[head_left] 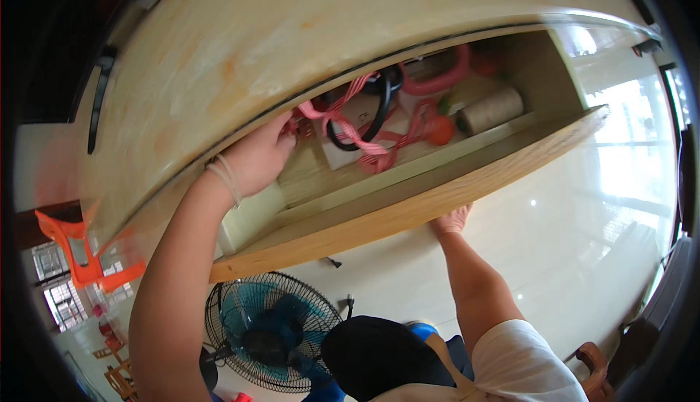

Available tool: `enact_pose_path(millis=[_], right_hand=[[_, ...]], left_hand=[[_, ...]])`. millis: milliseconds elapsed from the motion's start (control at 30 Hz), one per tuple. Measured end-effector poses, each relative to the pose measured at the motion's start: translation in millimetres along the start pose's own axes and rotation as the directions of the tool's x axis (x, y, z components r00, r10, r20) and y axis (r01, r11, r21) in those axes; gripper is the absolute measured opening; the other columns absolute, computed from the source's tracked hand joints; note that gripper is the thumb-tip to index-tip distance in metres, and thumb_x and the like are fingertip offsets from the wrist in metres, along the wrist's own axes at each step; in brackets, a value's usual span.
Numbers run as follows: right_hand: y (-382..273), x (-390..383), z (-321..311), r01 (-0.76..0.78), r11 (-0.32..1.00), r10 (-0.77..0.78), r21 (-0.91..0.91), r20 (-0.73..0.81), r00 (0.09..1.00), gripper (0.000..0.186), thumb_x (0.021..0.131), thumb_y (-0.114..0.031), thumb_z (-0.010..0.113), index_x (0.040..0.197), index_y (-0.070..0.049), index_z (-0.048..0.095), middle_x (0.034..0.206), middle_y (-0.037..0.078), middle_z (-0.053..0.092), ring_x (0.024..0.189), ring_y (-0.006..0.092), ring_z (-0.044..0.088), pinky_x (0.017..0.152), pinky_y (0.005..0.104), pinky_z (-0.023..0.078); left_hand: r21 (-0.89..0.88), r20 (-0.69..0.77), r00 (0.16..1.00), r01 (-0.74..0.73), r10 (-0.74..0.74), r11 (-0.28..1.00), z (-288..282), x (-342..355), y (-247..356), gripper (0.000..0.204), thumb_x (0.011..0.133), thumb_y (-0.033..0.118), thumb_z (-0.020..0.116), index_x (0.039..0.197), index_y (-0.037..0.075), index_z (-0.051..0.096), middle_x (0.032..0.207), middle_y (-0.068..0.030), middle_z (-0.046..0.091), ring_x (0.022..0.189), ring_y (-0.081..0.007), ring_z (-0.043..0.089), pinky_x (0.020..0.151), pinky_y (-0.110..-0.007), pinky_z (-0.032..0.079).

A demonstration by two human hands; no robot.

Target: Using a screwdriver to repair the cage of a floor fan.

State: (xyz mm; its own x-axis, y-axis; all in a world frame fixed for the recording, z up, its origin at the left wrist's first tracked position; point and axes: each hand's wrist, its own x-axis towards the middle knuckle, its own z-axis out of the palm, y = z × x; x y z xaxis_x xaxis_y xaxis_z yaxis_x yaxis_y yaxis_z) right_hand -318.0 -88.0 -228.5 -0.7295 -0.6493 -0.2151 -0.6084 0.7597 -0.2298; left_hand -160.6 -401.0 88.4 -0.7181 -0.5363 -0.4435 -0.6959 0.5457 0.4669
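Note:
A wooden drawer [408, 216] stands pulled out below a glossy marbled tabletop [292, 44]. My left hand [259, 157], a pale band on its wrist, reaches into the drawer's left end. Its fingers close around something small and red that I cannot make out. A pink striped ribbon [354, 136] twists away beside the fingertips, across a black ring-shaped thing [379, 114]. My right hand [453, 219] touches the lower edge of the drawer front, its fingers mostly hidden behind it. A spool of beige thread [492, 110] and an orange-red round thing [440, 130] lie farther right inside.
Below the drawer's left end stands a fan [270, 333] with a black wire guard and blue blades. At the far left is an orange plastic chair [76, 252]. Shiny pale floor tiles [561, 234] extend to the right. A curved wooden piece [592, 365] shows at lower right.

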Motion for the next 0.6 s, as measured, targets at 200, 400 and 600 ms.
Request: enact_pose_path(millis=[200,400,600], right_hand=[[-9,-4,-19,0.035,0.995,-0.03,0.088,-0.053,0.998,0.057,0.088,-0.033,0.057,0.14,-0.014,0.044,0.152,0.01,0.034,0.145,0.0295,0.023,0.119,0.0516,0.01],[-8,-5,-22,0.036,0.995,-0.028,0.091,-0.08,0.996,0.059,0.087,-0.032,0.058,0.141,-0.014,0.044,0.155,0.009,0.03,0.146,0.028,0.022,0.119,0.0511,0.01],[-12,-5,-20,0.069,0.989,-0.046,0.133,-0.165,0.985,0.058,0.087,-0.032,0.059,0.14,-0.014,0.045,0.154,0.009,0.032,0.146,0.0268,0.023,0.119,0.0512,0.01]], left_hand=[[-0.166,0.308,0.951,0.015,0.037,0.986,0,-36,9,0.027,0.093,0.015,0.058,0.115,0.002,0.061,0.106,-0.0191,0.066,0.101,-0.0312,0.063,0.09,-0.037,0.048],[-0.227,0.257,0.966,0.042,0.018,0.973,-26,-92,68,0.033,0.087,0.024,0.068,0.113,0.004,0.066,0.101,-0.0184,0.067,0.096,-0.0304,0.065,0.085,-0.039,0.049],[0.685,-0.028,0.863,-0.351,0.504,0.639,-11,-93,110,0.086,0.067,0.039,0.081,0.138,0.006,0.045,0.145,-0.0239,0.037,0.13,-0.0426,0.039,0.107,-0.059,0.028]])
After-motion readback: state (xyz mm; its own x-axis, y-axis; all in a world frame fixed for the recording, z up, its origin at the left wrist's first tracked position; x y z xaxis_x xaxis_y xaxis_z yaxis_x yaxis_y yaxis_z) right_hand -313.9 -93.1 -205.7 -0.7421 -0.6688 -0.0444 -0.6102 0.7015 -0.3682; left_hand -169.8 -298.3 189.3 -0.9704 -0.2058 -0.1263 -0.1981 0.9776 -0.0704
